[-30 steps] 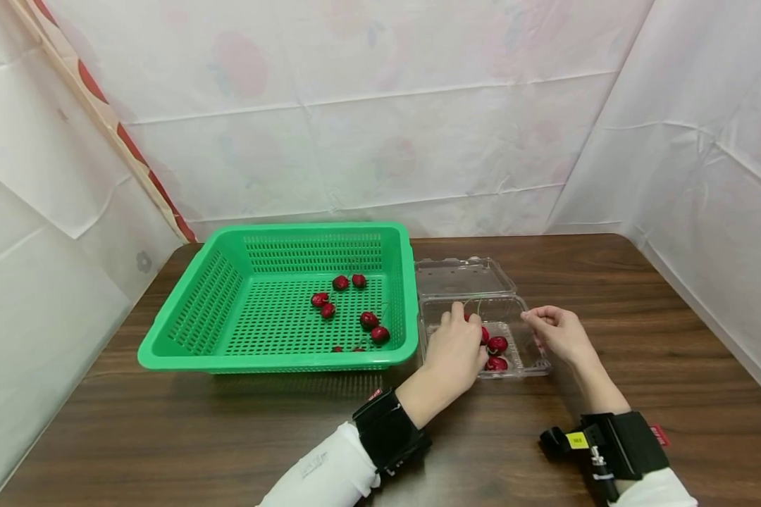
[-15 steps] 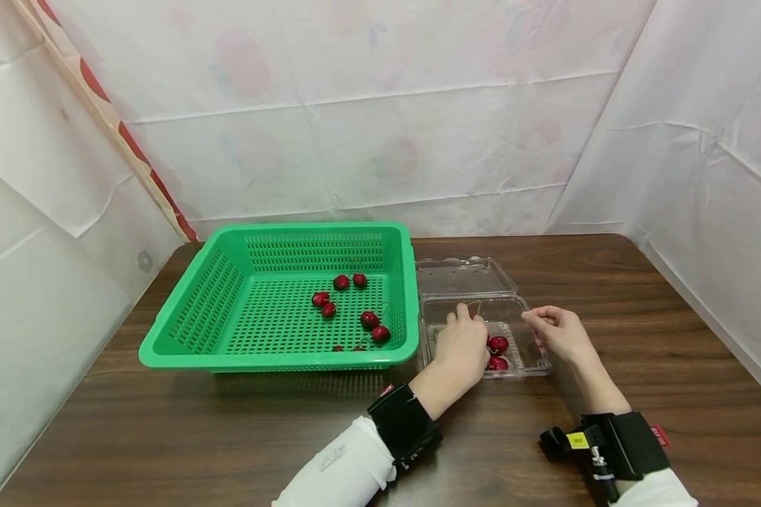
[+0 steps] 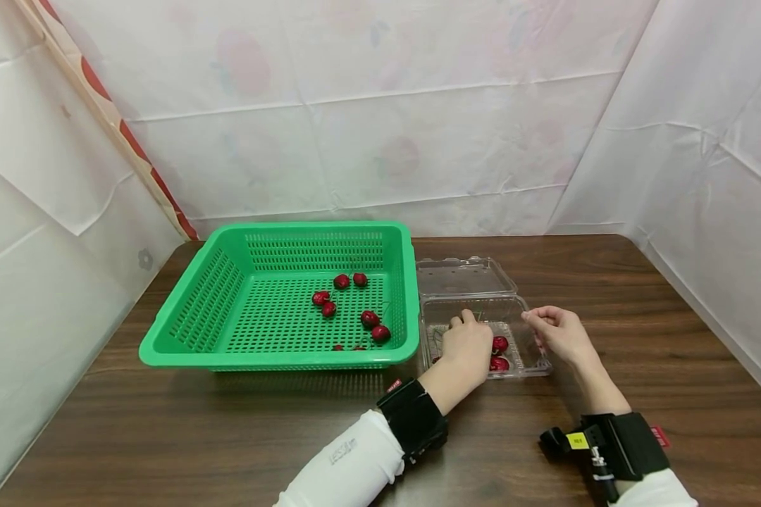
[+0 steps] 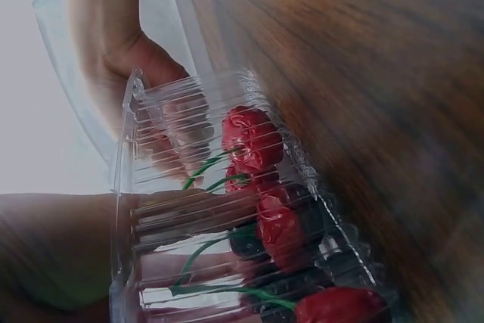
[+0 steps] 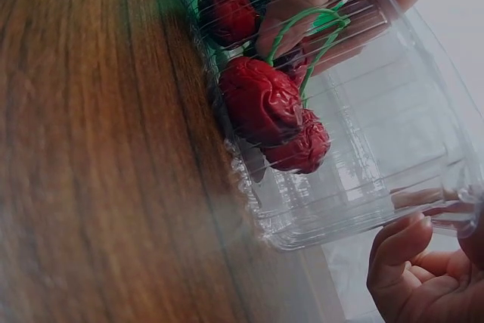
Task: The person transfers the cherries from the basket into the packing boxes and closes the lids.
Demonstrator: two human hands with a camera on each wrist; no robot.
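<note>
In the head view my left hand (image 3: pixel 468 346) reaches down into a clear plastic clamshell box (image 3: pixel 510 313). Through the ribbed wall, the left wrist view shows its fingers bent down around a red cherry (image 4: pixel 280 231); their tips are partly hidden. More cherries lie beside these fingers, among them one cherry (image 5: pixel 261 101) with a green stem and another cherry (image 5: pixel 229 14). My right hand (image 3: pixel 561 332) pinches the box's right rim between thumb and fingers. The box's hinged lid (image 3: pixel 466 277) is folded back, away from me.
A green perforated basket (image 3: pixel 279 360) stands left of the box, almost against it. Several cherries lie in its right half, such as one cherry (image 3: pixel 380 334). Dark wooden table (image 3: pixel 241 436) lies in front, and a white printed sheet (image 3: pixel 368 127) hangs behind.
My left hand has shifted slightly right inside the box, covering cherries that showed beside it. A cherry edge now shows at its left. The right hand keeps its place on the rim.
</note>
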